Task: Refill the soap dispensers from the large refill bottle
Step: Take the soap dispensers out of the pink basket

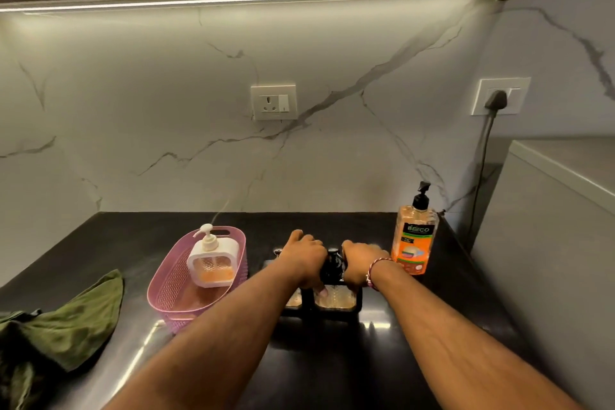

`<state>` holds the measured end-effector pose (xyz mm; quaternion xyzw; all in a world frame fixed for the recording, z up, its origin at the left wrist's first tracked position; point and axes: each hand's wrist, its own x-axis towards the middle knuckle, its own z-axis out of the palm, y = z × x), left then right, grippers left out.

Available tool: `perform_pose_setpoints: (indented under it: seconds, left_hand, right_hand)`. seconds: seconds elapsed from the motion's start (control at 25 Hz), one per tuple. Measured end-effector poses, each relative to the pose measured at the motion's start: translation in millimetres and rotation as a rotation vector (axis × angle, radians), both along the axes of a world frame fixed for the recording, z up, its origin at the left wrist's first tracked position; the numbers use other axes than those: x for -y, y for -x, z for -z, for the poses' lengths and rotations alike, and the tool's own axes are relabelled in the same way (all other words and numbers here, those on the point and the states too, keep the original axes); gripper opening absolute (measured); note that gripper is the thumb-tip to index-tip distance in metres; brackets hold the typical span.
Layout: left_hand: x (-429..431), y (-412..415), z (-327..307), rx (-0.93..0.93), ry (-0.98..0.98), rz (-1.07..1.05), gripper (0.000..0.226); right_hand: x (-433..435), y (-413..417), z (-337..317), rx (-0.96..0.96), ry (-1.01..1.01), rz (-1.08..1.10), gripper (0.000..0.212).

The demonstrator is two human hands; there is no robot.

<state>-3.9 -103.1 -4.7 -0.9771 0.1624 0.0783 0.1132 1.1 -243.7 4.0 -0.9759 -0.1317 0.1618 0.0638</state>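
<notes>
A black-framed soap dispenser (336,301) with a clear patterned body stands on the dark counter (332,359) in front of me. My left hand (304,260) grips its left side and top, thumb down on the clear front. My right hand (361,263) curls round the black pump head (332,265) from the right. The orange refill bottle (414,238) with a black pump stands upright to the right, untouched. A white dispenser (213,260) holding a little orange soap sits in a pink basket (169,293) to the left.
A green cloth (56,329) lies crumpled at the counter's left front. A white appliance (559,226) bounds the right side, with a plugged cord (482,176) running down the wall. A wall socket (273,102) sits on the marble backsplash.
</notes>
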Motion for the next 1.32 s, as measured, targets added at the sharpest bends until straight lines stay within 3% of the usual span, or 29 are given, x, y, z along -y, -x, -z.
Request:
perform_pose_setpoints:
  seconds: [0.16, 0.32, 0.4, 0.48, 0.6, 0.72, 0.92, 1.08, 1.2, 1.32]
  left_hand:
    - [2.9, -3.9, 3.0, 0.011, -0.057, 0.019, 0.069]
    - [-9.7, -8.3, -15.5, 0.024, -0.169, 0.051, 0.107]
    - [-18.9, -9.5, -39.5, 0.028, -0.110, 0.023, 0.113]
    - [-29.3, -10.7, -70.9, 0.083, 0.110, -0.031, 0.105]
    - [-60.3, -8.1, -112.1, 0.273, 0.475, -0.116, 0.089]
    - [-113.6, 1.4, -120.3, 0.319, 0.540, -0.230, 0.087]
    - [-189.9, 29.7, -66.2, 0.259, 0.636, -0.535, 0.081]
    - [-216.7, 48.7, -11.0, 0.307, 0.810, -0.702, 0.049]
    - [-232.7, 43.1, 10.7, 0.189, 0.730, -0.762, 0.033]
    - [-239.7, 28.7, 19.2, 0.060, 0.629, -0.732, 0.044]
  right_hand:
    - [1.4, -6.7, 3.3, 0.002, 0.019, -0.011, 0.059]
    - [1.0, -13.0, -18.7, -0.018, 0.195, -0.009, 0.081]
    - [-6.8, -17.6, -45.9, 0.109, 0.237, -0.005, 0.072]
    - [-26.7, -24.4, -73.8, 0.309, 0.081, -0.001, 0.054]
    - [-75.6, -28.4, -100.3, 0.420, -0.378, -0.043, 0.061]
    - [-129.3, -26.5, -99.6, 0.454, -0.554, -0.125, 0.069]
    - [-206.7, -23.7, -52.7, 0.183, -0.593, -0.279, 0.062]
    - [-233.0, -28.2, -8.8, 0.048, -0.512, -0.245, 0.059]
    - [-236.8, -38.9, 7.7, 0.046, -0.359, -0.227, 0.068]
    - [-240.5, -46.0, 14.2, 0.066, -0.298, -0.230, 0.064]
